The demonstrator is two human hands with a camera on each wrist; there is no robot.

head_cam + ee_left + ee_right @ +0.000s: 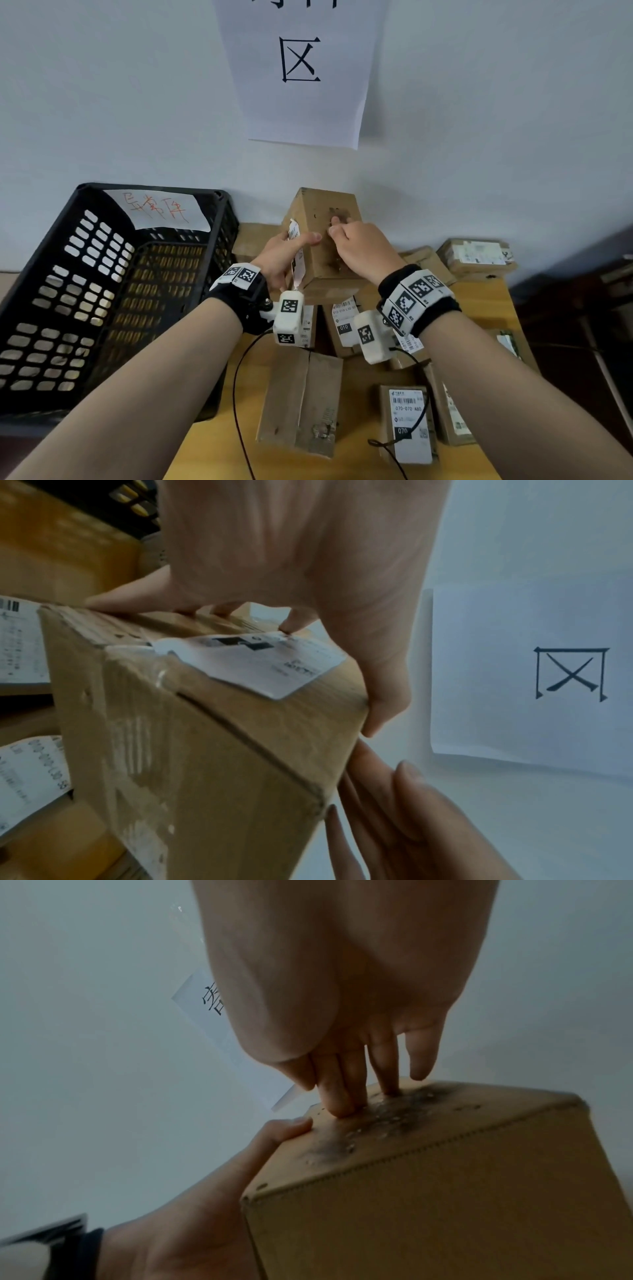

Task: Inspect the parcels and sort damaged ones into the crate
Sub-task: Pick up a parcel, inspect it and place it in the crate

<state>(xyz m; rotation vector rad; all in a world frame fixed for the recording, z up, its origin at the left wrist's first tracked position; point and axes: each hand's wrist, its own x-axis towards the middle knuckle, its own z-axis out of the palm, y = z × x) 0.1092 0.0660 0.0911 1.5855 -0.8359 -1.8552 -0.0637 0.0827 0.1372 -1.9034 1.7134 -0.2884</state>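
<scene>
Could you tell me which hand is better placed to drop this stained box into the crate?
Left. The left hand already grips the box, and the crate sits on its side; the right hand only touches the stain.

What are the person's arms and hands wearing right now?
Both forearms are bare, with no sleeves or gloves. Each wrist has a black band wrapped in white tags printed with black square codes, and a white camera block with the same codes. A thin black cable hangs from the left one.

Brown box (322, 240) held up near the wall – dark scuffed stain on its face, label peeling. Black crate (102, 291) sits left, tilted, more parcels (407, 421) lying flat below.
</scene>
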